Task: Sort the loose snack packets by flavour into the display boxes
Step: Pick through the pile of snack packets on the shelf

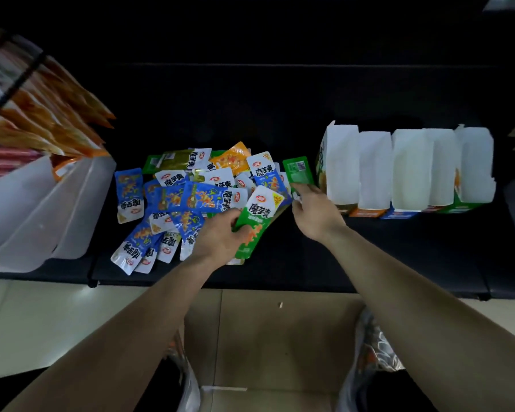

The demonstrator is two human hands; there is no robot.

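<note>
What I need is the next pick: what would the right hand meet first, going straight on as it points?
The right hand would first meet the barcode-side-up green packet; its fingertips seem to touch it, though depth is unclear.

Forearms [149, 307] bare; shoes [378, 349] grey-white, patterned, orange patches; finer detail blurred.

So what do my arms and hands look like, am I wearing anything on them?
The left hand and right hand are bare: no gloves, and no rings or watch that show. Both forearms are bare too, with no sleeves in view.
</note>
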